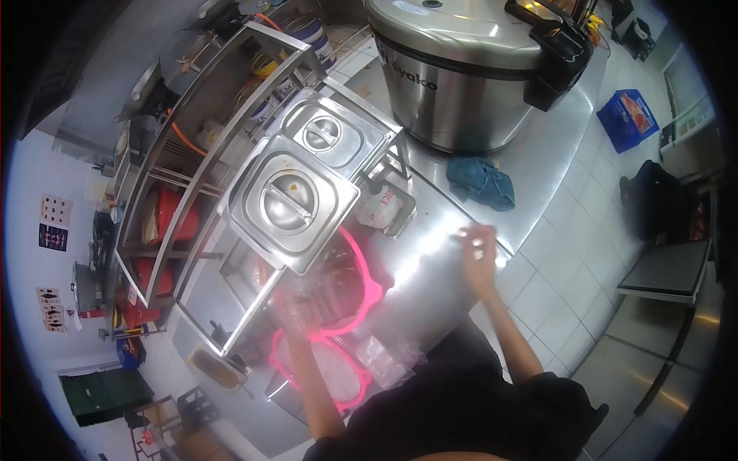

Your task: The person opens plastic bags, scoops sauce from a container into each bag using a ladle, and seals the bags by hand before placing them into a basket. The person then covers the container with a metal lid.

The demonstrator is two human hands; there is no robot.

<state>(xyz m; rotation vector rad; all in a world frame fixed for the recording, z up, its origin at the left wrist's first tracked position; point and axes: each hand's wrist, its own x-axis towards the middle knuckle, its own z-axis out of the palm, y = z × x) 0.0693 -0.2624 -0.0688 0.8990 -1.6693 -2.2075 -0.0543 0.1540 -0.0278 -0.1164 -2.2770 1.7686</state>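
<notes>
My left hand (290, 313) is blurred at the near side of a pink-rimmed basket (372, 296) that holds clear plastic items; its fingers are smeared against them. My right hand (480, 247) hangs over the steel counter (423, 288) near its right edge, fingers bent, with small white spots at the fingers that I cannot make out. A second pink-rimmed basket (334, 373) with whitish contents stands below the first. Clear plastic bags (382, 361) lie beside it. A teal cloth (480, 183) is crumpled beyond my right hand.
A large steel cooker (461, 100) stands at the back. Lidded steel pans (292, 203) sit in a metal rack on the left, over the first basket's edge. A small container with a white packet (380, 209) is beside them. A blue box (629, 121) is on the tiled floor.
</notes>
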